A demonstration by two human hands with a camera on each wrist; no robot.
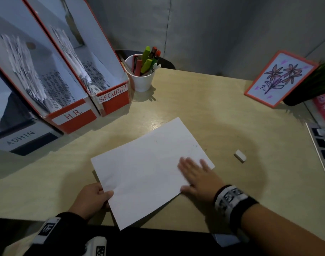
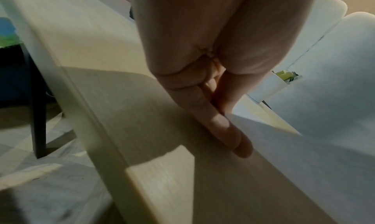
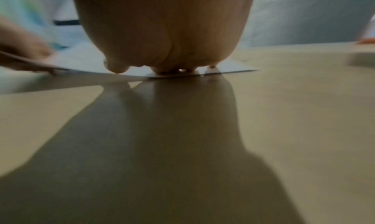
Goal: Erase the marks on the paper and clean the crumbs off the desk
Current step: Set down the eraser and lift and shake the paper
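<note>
A white sheet of paper (image 1: 148, 169) lies at an angle in the middle of the wooden desk (image 1: 232, 111). It looks blank apart from a few faint specks near its right corner. My left hand (image 1: 100, 195) pinches the sheet's near left edge, thumb on top, and that edge is lifted slightly off the desk. In the left wrist view its fingers (image 2: 223, 131) lie along the paper (image 2: 304, 155). My right hand (image 1: 195, 172) rests flat on the sheet's right part with its fingers spread. A small white eraser (image 1: 240, 155) sits alone on the desk, right of the paper.
Red file boxes marked H.R. (image 1: 73, 115) and SECURITY (image 1: 113, 95), and a grey one (image 1: 21, 137), stand at the left. A white cup of pens (image 1: 141, 78) is at the back. A framed flower drawing (image 1: 280, 78), a plant pot and a power strip (image 1: 322, 146) line the right side.
</note>
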